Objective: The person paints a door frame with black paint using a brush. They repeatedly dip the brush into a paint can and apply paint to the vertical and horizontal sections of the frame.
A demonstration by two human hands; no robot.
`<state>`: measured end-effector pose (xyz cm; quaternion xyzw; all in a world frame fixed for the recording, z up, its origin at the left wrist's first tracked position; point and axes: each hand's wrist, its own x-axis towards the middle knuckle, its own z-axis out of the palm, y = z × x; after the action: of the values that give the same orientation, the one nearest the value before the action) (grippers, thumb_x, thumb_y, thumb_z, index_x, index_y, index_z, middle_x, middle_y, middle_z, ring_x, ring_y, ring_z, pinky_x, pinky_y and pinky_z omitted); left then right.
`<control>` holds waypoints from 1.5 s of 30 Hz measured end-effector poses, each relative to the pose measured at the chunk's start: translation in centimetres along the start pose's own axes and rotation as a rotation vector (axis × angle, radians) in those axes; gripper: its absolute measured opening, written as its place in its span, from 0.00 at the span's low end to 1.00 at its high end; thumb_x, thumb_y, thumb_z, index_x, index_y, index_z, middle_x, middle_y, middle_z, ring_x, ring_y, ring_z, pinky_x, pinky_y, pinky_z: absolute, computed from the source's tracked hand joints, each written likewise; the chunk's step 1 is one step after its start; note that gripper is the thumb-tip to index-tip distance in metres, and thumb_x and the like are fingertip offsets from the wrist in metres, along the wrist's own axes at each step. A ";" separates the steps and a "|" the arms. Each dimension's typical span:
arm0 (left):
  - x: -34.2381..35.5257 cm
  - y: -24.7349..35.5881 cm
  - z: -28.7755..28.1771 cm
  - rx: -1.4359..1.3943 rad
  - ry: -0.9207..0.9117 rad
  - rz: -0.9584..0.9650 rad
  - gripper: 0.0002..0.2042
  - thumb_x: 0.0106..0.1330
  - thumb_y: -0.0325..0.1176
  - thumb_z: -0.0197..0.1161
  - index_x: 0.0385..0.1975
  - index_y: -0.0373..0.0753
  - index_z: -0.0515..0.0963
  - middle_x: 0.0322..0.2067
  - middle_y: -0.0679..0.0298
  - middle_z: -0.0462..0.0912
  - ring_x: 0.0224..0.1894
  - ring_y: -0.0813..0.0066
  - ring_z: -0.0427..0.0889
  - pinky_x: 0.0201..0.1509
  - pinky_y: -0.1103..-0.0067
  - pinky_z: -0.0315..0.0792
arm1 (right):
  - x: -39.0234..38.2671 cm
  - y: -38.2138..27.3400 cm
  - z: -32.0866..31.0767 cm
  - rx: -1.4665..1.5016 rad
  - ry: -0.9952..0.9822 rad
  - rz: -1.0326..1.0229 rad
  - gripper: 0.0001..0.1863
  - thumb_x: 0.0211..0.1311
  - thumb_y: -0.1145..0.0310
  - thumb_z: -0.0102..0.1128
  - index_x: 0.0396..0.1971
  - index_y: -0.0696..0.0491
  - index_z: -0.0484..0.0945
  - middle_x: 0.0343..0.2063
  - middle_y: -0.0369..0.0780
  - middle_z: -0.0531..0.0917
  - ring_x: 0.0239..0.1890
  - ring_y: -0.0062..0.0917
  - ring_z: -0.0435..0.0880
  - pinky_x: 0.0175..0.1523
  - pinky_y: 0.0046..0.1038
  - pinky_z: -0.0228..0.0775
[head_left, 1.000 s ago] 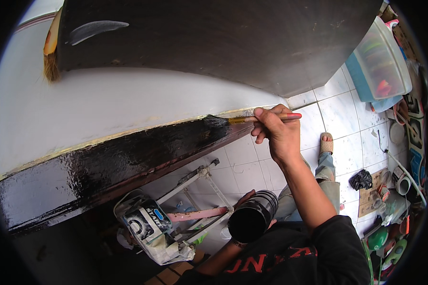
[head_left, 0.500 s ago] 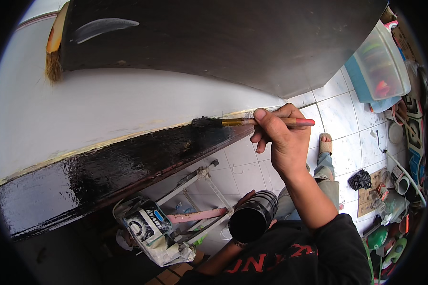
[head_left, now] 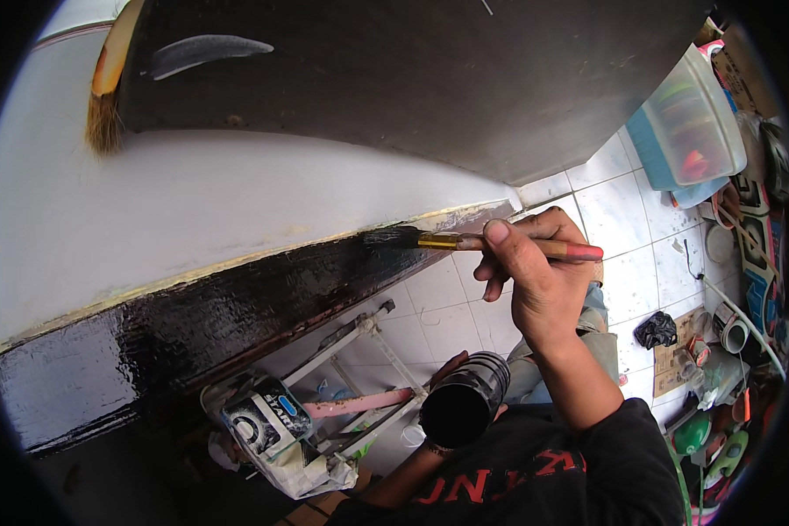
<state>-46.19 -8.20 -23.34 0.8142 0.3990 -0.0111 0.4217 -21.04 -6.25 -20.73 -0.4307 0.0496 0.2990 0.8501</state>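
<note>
My right hand is closed around a paintbrush with a wooden handle and red end. Its black bristles touch the upper part of a long board coated in glossy wet black paint. Toward the right end the board shows a duller brownish surface. Lower down, my left hand wraps around a black cylindrical can, tilted so its dark opening shows; most of that hand is hidden behind it. What lies inside the can is too dark to make out.
A white surface borders the board, with a dark panel above. Another brush hangs at upper left. Below the board stands a stepladder with a container on it. Plastic bins and clutter line the right.
My right hand and the brush have shifted slightly right and downward in the picture, and the brush tilts more. The view has shifted a little. My left hand still holds the can.
</note>
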 end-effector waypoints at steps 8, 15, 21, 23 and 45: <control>0.4 0.1 -0.1 0.046 -0.036 -0.083 0.53 0.40 0.38 0.85 0.68 0.35 0.59 0.57 0.57 0.75 0.60 0.65 0.77 0.69 0.68 0.69 | 2.0 4.4 -2.4 -0.096 -0.002 0.134 0.15 0.62 0.70 0.70 0.25 0.58 0.71 0.23 0.46 0.84 0.18 0.22 0.81 0.18 0.21 0.73; 0.8 -1.3 0.5 0.058 -0.012 -0.041 0.55 0.35 0.43 0.87 0.67 0.34 0.62 0.59 0.55 0.73 0.61 0.64 0.75 0.69 0.68 0.70 | 3.2 5.4 -3.7 -0.141 0.034 0.172 0.15 0.61 0.69 0.70 0.24 0.60 0.73 0.21 0.44 0.84 0.18 0.21 0.82 0.20 0.22 0.74; 1.4 -0.3 0.2 -0.021 -0.018 -0.086 0.56 0.33 0.43 0.88 0.67 0.33 0.64 0.60 0.55 0.72 0.62 0.63 0.74 0.69 0.68 0.70 | 2.8 4.8 -5.2 -0.194 0.098 0.140 0.16 0.62 0.69 0.71 0.25 0.57 0.70 0.22 0.46 0.84 0.17 0.22 0.82 0.16 0.21 0.71; 1.5 -0.2 0.1 -0.043 -0.026 -0.082 0.55 0.36 0.41 0.87 0.67 0.34 0.62 0.59 0.55 0.73 0.61 0.64 0.74 0.69 0.68 0.69 | 2.2 3.3 -4.4 -0.107 0.106 0.074 0.15 0.62 0.70 0.71 0.27 0.57 0.70 0.22 0.47 0.84 0.17 0.23 0.82 0.16 0.20 0.70; 1.5 -0.6 0.2 -0.070 -0.036 -0.143 0.55 0.34 0.41 0.88 0.67 0.34 0.62 0.60 0.56 0.71 0.63 0.63 0.73 0.70 0.69 0.68 | 4.8 3.9 -3.7 -0.120 -0.062 0.167 0.14 0.60 0.69 0.71 0.26 0.59 0.73 0.23 0.46 0.85 0.19 0.21 0.82 0.19 0.21 0.73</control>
<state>-45.49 -7.21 -24.44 0.7681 0.4486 -0.0419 0.4550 -18.62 -5.05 -27.39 -0.4655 0.0409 0.3845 0.7961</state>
